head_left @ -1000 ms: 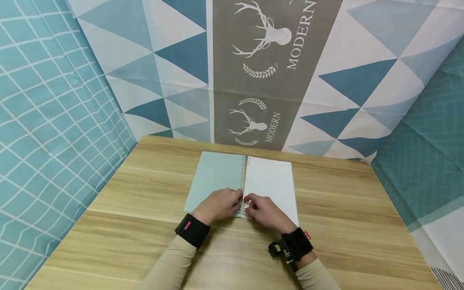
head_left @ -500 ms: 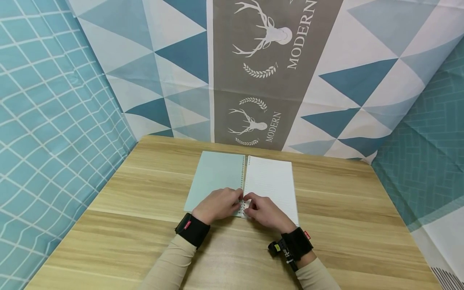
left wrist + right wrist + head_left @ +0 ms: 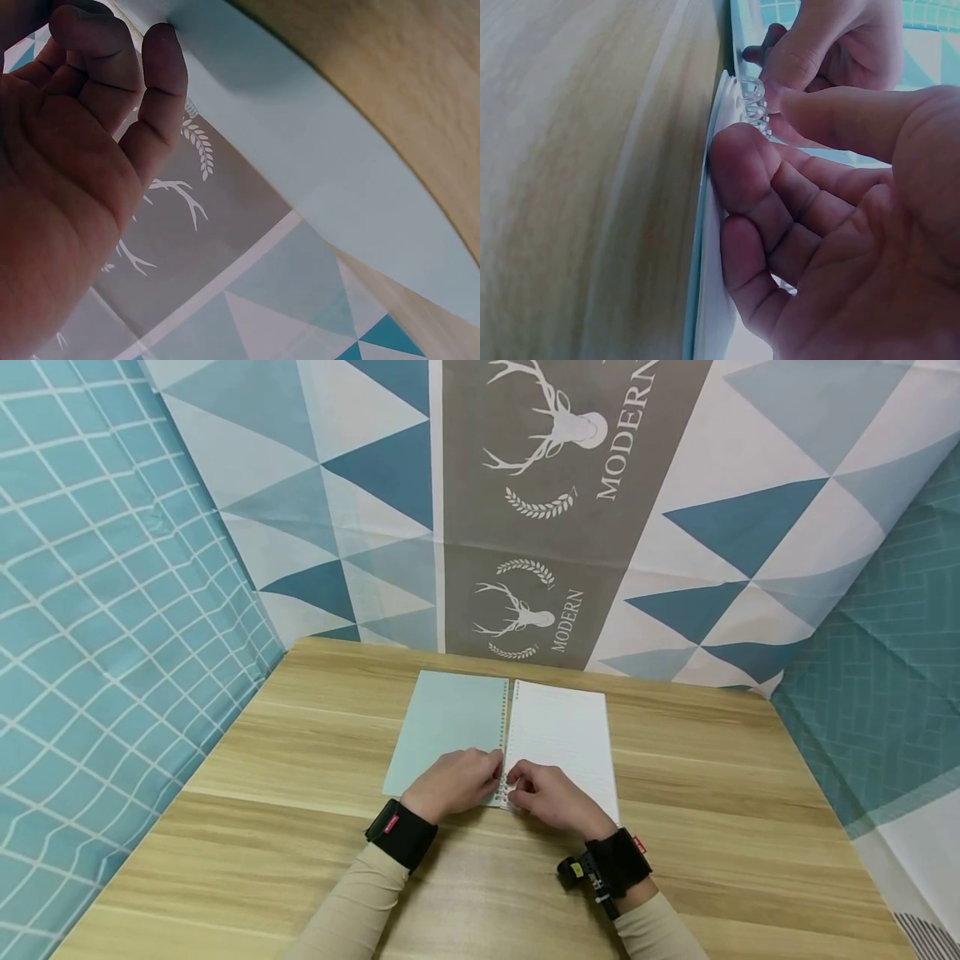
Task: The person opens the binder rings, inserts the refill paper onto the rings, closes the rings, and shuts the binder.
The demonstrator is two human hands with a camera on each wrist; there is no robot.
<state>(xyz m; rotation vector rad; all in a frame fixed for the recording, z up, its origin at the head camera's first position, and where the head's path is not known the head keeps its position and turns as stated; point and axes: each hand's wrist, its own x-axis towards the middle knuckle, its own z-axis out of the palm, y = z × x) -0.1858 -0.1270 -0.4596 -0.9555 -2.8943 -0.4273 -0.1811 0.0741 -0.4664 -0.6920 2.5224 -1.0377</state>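
While the notebook [image 3: 501, 739] lies open and flat near the middle of the table [image 3: 712, 827], its plastic ring spine [image 3: 507, 739] runs straight away from me, from the near edge toward the far curtain [image 3: 525, 510]. That long axis is what matters: the rings sit exactly between my two hands, at the near end of the spine. My left hand [image 3: 452, 782] rests on the pale green cover on the left side, fingers curled, thumb and fingertips pinching the rings. My right hand [image 3: 551, 797] comes in from the right over the lined white page [image 3: 562, 735], fingers bent, and the right wrist view shows my thumb [image 3: 832, 112] pressing on the clear coils [image 3: 754, 105]. Both hands are equally close, knuckles nearly touching over the spine, wrists low on the wood, forearms angled inward.
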